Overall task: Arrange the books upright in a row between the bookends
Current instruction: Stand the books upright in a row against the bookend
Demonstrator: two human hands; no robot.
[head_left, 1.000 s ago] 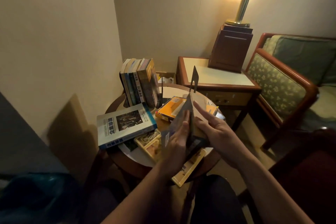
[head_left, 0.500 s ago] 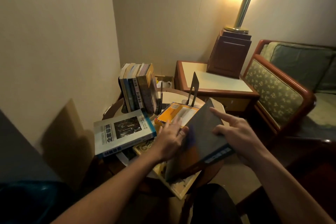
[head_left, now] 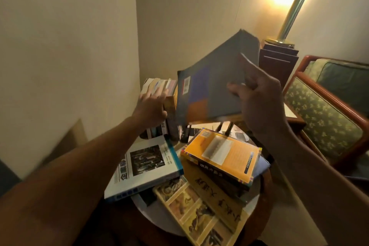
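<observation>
My right hand (head_left: pixel 257 94) grips a grey book (head_left: pixel 211 80) with blue and orange patches and holds it tilted in the air above the round table (head_left: pixel 157 219). My left hand (head_left: pixel 151 104) rests with straight fingers on the row of upright books (head_left: pixel 159 86) at the back left of the table. The dark feet of a bookend (head_left: pixel 227 131) show under the raised book; its upright part is hidden. Flat on the table lie an orange book (head_left: pixel 221 156), a white and blue book (head_left: pixel 143 168) and a yellow illustrated book (head_left: pixel 199 209).
A side table (head_left: pixel 291 114) with a wooden lamp base (head_left: pixel 277 62) stands behind the round table. A green patterned armchair (head_left: pixel 323 118) fills the right side. Walls close in at left and behind.
My right hand lifted the grey book from low over the table up into the air. My left hand left that book and moved back to the upright row.
</observation>
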